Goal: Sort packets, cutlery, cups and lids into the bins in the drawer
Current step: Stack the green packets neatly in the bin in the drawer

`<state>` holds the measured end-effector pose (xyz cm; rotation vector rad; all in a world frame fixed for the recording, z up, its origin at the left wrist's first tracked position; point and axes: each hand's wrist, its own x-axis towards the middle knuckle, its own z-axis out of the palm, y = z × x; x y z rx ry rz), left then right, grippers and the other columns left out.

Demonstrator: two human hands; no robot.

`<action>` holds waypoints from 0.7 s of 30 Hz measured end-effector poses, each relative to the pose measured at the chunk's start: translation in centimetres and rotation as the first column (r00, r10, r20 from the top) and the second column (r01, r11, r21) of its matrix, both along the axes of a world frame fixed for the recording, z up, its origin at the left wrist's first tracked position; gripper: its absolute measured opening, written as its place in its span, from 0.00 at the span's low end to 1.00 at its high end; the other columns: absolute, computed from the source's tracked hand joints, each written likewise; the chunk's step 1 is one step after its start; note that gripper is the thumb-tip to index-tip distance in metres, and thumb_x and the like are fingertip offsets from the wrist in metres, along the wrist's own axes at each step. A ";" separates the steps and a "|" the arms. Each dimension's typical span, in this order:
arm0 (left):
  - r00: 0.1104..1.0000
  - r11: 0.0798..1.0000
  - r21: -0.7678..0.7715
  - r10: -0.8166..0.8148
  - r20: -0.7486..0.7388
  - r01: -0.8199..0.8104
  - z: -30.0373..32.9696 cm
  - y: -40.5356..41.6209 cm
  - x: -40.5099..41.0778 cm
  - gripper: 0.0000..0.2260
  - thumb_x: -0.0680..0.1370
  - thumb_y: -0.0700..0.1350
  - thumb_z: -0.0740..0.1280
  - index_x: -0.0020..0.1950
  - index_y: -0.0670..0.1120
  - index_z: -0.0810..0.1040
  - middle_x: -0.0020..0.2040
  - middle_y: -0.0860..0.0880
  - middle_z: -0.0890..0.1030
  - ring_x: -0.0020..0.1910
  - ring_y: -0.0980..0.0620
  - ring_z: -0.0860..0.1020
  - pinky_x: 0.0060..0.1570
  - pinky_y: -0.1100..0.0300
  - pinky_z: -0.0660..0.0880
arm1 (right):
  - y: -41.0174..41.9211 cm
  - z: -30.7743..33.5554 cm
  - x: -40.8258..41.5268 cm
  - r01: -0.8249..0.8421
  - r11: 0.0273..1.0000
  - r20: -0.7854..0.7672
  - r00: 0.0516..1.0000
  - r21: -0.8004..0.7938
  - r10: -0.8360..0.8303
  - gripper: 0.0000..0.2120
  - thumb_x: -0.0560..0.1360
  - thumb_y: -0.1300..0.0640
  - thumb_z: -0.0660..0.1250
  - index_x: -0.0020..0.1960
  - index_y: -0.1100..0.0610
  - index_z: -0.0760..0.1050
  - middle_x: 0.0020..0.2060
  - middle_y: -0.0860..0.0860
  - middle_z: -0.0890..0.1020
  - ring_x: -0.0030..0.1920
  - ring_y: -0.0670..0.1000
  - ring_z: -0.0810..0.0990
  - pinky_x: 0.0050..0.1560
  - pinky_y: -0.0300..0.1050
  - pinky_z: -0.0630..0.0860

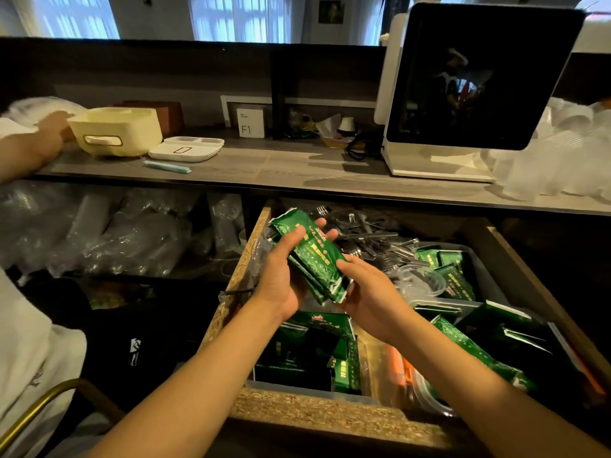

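Windows with pale curtains run behind a long wood-grain bench (297,166) that spans the view. On its right stands a white machine with a dark screen (476,81), with clear plastic cups (562,153) piled beside it. Towards the left sit a cream-coloured bin (115,130) and a shallow white tray (186,148), and another person's hand (53,127) rests by the bin.

Below the bench an open drawer (317,414) holds clear bins of green packets (307,352), with black plastic cutlery (367,233) heaped at the back and a clear lid (420,282) lying near it.

Above the drawer, both hands hold a stack of green packets (310,256) tilted on a diagonal. The left hand (281,276) wraps it from the side, fingers curled over the top edge. The right hand (370,292) grips the lower end, thumb on top.
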<state>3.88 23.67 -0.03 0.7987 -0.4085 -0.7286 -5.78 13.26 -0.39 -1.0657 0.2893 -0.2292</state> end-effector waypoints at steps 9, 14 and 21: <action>0.897 0.975 0.105 0.136 0.420 -0.196 -1.2 -1.1 -0.6 0.19 0.68 0.43 0.74 0.57 0.55 0.77 0.54 0.45 0.81 0.52 0.46 0.80 0.49 0.51 0.80 | -1.0 -0.3 0.2 0.305 0.928 -0.132 0.950 0.214 -0.282 0.11 0.81 0.54 0.60 0.52 0.57 0.79 0.38 0.54 0.84 0.34 0.50 0.83 0.34 0.42 0.75; 0.946 0.978 0.138 0.109 0.306 -0.158 -0.7 -1.1 -0.7 0.09 0.76 0.49 0.66 0.55 0.54 0.79 0.54 0.47 0.81 0.51 0.48 0.80 0.42 0.53 0.79 | -1.9 -0.1 0.2 0.487 0.866 -0.030 0.870 -0.111 -0.493 0.09 0.80 0.54 0.61 0.59 0.50 0.76 0.54 0.53 0.81 0.50 0.52 0.82 0.49 0.53 0.81; 0.968 0.920 0.359 0.073 0.240 -0.159 -0.9 -1.4 -1.8 0.09 0.81 0.46 0.67 0.61 0.55 0.75 0.58 0.48 0.83 0.53 0.48 0.84 0.43 0.47 0.83 | -1.2 0.3 -0.2 0.440 0.796 0.094 0.891 -0.416 -0.444 0.16 0.82 0.53 0.57 0.69 0.44 0.66 0.58 0.45 0.76 0.55 0.41 0.77 0.52 0.41 0.75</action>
